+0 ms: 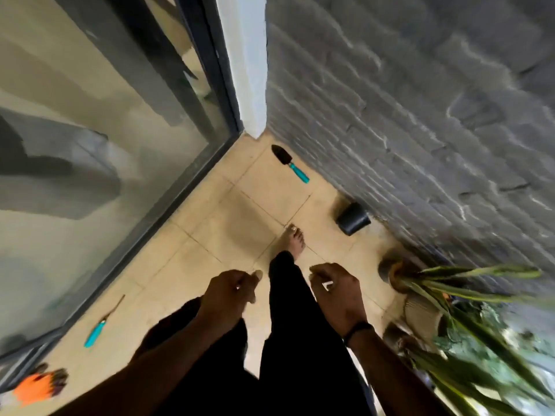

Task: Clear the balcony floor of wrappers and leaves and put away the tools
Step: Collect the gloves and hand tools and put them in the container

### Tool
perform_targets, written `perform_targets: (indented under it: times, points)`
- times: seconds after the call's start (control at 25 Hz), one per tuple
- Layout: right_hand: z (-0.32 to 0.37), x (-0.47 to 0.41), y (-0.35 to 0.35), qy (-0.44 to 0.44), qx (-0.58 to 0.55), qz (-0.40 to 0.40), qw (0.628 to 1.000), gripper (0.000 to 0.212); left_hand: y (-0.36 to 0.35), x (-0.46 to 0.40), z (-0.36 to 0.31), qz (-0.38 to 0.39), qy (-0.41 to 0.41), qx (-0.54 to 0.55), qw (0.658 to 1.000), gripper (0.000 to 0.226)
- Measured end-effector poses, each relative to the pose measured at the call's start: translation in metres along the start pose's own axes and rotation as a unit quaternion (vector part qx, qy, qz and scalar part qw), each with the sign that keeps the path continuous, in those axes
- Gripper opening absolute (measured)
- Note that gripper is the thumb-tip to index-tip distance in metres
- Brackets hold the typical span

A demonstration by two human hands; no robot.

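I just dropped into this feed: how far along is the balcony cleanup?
Done: no wrappers or leaves show on the visible beige tiled floor. In hand: nothing clearly; the left hand and right hand are loosely curled. Left: the black trowel with teal handle, the thin teal-handled tool by the glass door and the orange gloves lie on the floor.

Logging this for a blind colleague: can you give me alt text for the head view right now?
A person walks barefoot along a tiled balcony, left hand and right hand loosely curled in front. A trowel lies ahead near the brick wall, a teal-handled tool and orange gloves by the glass door.
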State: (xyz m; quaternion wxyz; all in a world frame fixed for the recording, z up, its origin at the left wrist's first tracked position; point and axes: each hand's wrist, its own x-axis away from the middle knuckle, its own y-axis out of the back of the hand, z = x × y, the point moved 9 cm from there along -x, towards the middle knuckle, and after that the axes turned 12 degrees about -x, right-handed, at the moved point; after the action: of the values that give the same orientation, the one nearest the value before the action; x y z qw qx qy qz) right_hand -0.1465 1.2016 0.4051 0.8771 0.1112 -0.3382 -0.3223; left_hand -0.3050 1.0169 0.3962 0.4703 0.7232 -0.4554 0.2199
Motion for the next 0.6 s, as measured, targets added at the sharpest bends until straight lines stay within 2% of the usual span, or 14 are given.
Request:
perform_targets:
  times: [0.12, 0.16, 0.28, 0.4, 0.48, 0.6]
  points:
    - [-0.046, -0.132, -0.039, 0.018, 0.082, 0.047, 0.995, 0.015, -0.058, -0.139, -0.013, 0.069, -0.046, -0.041, 0.996, 0.026]
    - [-0.072, -0.181, -0.056, 0.024, 0.112, 0.057, 0.992, 0.016, -0.077, -0.195, -0.011, 0.073, -0.057, -0.043, 0.995, 0.017]
    - [-0.159, -0.328, -0.106, 0.035, 0.2, 0.078, 0.976, 0.025, -0.123, -0.357, 0.016, 0.034, -0.023, -0.029, 0.999, 0.022]
    - [-0.226, -0.458, -0.128, 0.016, 0.23, 0.033, 0.973, 0.05, -0.17, -0.489, 0.059, -0.002, 0.072, 0.084, 0.994, 0.04]
    - [-0.25, -0.525, -0.138, 0.001, 0.265, -0.026, 0.964, 0.062, -0.214, -0.574, 0.104, -0.029, 0.097, 0.162, 0.982, 0.054]
    - [-0.276, -0.572, -0.151, -0.024, 0.285, -0.08, 0.955, 0.054, -0.232, -0.612, 0.107, -0.027, 0.121, 0.206, 0.971, 0.035]
